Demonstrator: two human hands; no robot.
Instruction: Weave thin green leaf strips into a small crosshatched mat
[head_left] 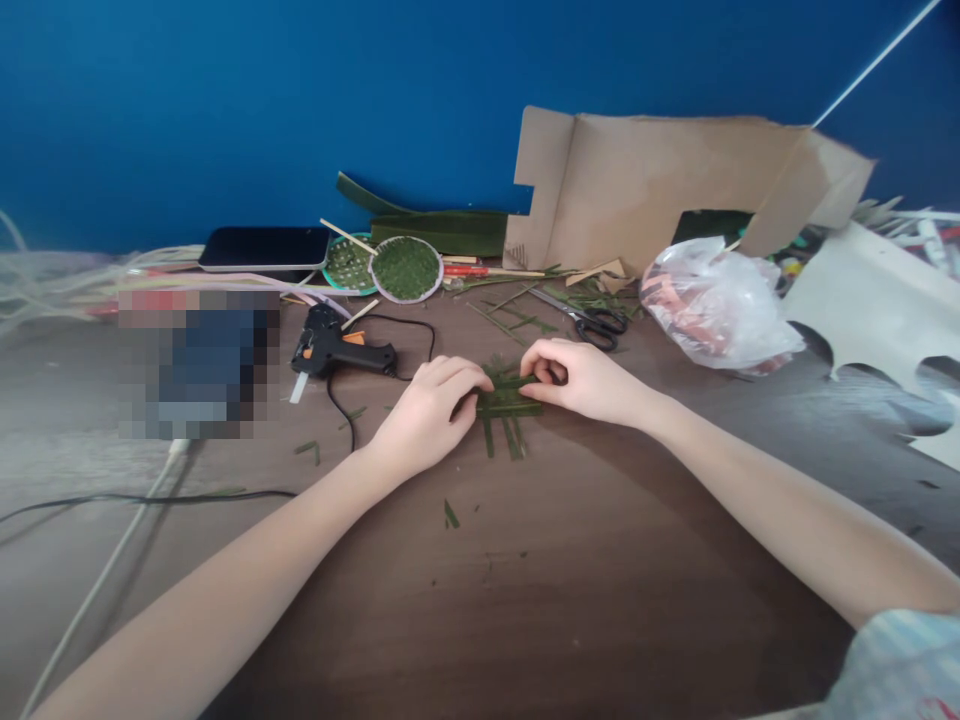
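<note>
So, the weave [510, 402] is a small grid of flat, dark green leaf strips, kinda loose, with uneven loose ends poking out past the crossed middle. It's lying on the brown surface [510, 620], right between the two hands. Right hand [574, 383] has thumb and index pinched on the right end of an upper crosswise strip. Left hand [429, 412] is curled with its fingertips on the left end; can't tell if it's really gripping or just pressing.

Around it, it's pretty cluttered. A black glue gun [341, 350] lies just past the left hand, its cord trailing beside that forearm. Scissors [592, 322] lie beyond the right hand among cut leaf bits, with a plastic bag [716, 315] further right. Behind all that there's folded cardboard [660, 190], a long leaf [450, 232], two overlapping round discs (the front one [407, 270] is filled with green), and a black phone [264, 247]. A few scraps [450, 514] sit on the near side. Nothing lies on top of the weave except the fingers, which hide its left edge.

As for direction, one set of strips runs left to right, the other runs toward and away from the person, near ends fanning slightly. With that left edge covered, I can't tell the overall long axis.
</note>
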